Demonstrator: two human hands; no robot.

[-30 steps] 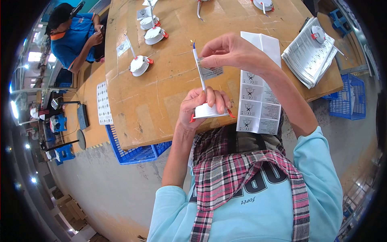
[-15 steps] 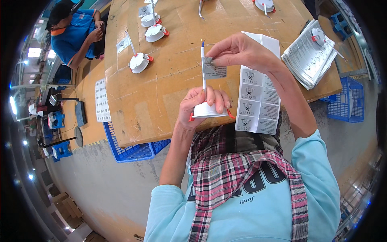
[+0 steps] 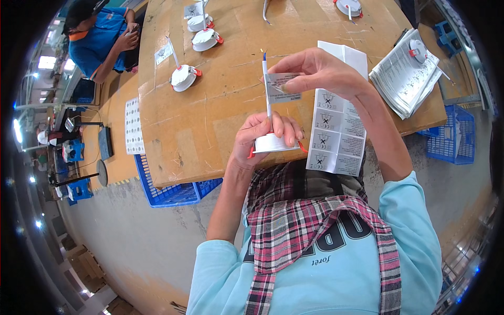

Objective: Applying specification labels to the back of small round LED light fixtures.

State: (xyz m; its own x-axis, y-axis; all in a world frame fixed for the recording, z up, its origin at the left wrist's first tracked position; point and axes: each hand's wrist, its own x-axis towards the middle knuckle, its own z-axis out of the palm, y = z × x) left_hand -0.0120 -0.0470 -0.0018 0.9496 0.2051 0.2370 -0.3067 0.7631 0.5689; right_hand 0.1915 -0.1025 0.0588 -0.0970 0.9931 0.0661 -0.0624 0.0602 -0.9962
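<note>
Near the table's front edge, my left hand (image 3: 253, 137) is wrapped round a white round downlight (image 3: 274, 144) with red spring clips at its sides. The light's white cable (image 3: 266, 79) stands upright, its coloured bare-tipped wires at the top. A silver label (image 3: 278, 93) printed with small text sticks out to the right from the cable. The fingers of my right hand (image 3: 323, 72) are closed on it, thumb in front, index behind. Below my right forearm, a white label sheet (image 3: 337, 131) with printed symbols lies over the table edge and hangs toward my lap.
Several similar downlights stand on the cardboard-covered table (image 3: 220, 105), including a labelled one (image 3: 184, 79) at left. A paper stack (image 3: 401, 79) with a downlight (image 3: 418, 51) on top lies at right. Blue crates (image 3: 176, 195) are below the table. A co-worker (image 3: 97, 39) sits far left.
My right fingers have shifted on the label, with the thumb now lower across its front. My left hand still holds the downlight. The whole view has shifted slightly.
</note>
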